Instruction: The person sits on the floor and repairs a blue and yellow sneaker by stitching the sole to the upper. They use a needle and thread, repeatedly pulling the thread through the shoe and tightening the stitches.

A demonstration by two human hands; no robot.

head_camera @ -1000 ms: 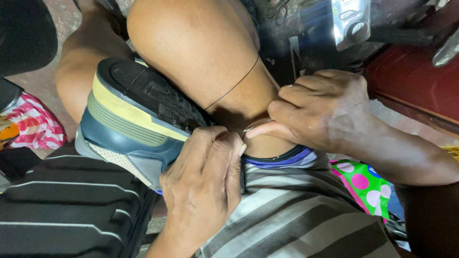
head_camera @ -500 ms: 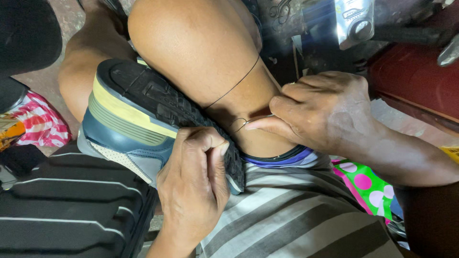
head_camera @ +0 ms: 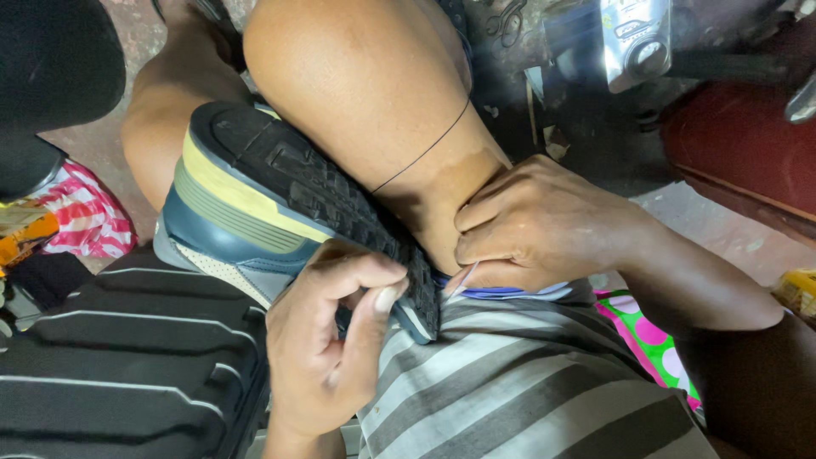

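fingers (head_camera: 365, 285) of the left hand (head_camera: 327, 344) are curled together at the toe of a navy sneaker (head_camera: 263, 212), which is wedged sole-up against the bare knee (head_camera: 357, 93). at 3 o'clock, the right hand (head_camera: 544, 225) is pinched on a thin needle (head_camera: 463, 278); black thread (head_camera: 421, 153) is stretched toward 12.

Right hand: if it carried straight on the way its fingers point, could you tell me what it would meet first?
Probably the sneaker's black sole: the right hand points left, its fingertips almost at the toe end.
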